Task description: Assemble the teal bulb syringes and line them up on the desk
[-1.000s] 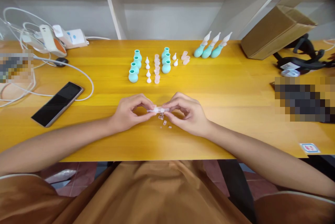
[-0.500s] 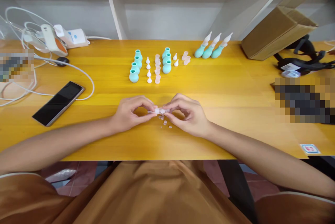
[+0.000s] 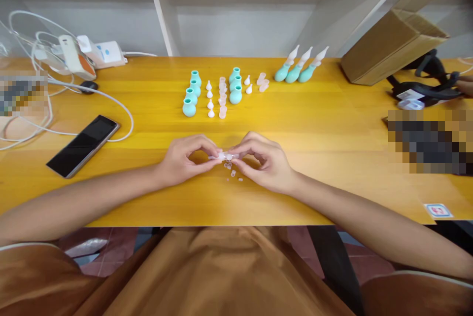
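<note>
The small clear plastic part [image 3: 223, 157] sits just above the bench [image 3: 332, 158], pinched between my left hand [image 3: 185, 158] and right hand [image 3: 264, 160], both grips closed on it. Tiny clear pieces [image 3: 232, 174] lie directly beneath; teal bulbs [image 3: 192, 94] stand beyond.

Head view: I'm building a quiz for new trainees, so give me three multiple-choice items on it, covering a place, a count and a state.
1. Where does the phone lie?
A. left of the hands
B. on the cardboard box
C. right of the hands

2. How many assembled teal bulbs with tips lie together near the box?
A. one
B. three
C. six

3. What are the left hand and right hand doing?
A. resting flat
B. both pinching one small clear part
C. holding the phone

Answers: 1 A, it lies at the table's left; 2 B, three side by side; 3 B, fingertips meet on it.
</note>
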### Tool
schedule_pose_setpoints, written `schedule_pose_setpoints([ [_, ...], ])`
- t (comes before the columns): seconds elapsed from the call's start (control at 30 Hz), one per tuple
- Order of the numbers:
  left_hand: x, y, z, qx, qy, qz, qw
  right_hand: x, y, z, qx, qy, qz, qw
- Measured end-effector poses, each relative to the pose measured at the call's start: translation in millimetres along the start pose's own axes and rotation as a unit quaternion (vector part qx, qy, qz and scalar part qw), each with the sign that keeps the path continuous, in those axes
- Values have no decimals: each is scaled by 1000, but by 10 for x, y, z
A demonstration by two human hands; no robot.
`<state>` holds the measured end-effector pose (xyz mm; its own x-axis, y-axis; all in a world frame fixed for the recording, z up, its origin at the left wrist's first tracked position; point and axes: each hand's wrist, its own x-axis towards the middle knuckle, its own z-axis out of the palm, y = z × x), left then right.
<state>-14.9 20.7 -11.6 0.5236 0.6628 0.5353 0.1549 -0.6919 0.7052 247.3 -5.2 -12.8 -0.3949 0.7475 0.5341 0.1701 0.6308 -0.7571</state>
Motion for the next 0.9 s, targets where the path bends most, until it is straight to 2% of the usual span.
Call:
schedule_pose_setpoints([
  [0.17,54,-35,45,-86,46,0,995,28,-36,47,63,29,38,997],
  [0.23,67,-35,40,-82,35,-7,996,31,-19,61,87,26,54,994],
  [0.33,68,-29,18,-47,16,-9,999,39,15,55,117,-10,66,991],
  [0.43,61,-35,13,-40,20,-6,999,59,34,10,107,-27,70,991],
  [0.6,73,-58,46,-70,54,-41,995,128,137,-171,29,68,104,992],
  [0.7,88,-71,57,-74,63,-54,994,188,273,-277,40,127,138,981],
  [0.9,85,-115,59,-90,73,-64,991,268,651,-250,68,154,155,974],
])
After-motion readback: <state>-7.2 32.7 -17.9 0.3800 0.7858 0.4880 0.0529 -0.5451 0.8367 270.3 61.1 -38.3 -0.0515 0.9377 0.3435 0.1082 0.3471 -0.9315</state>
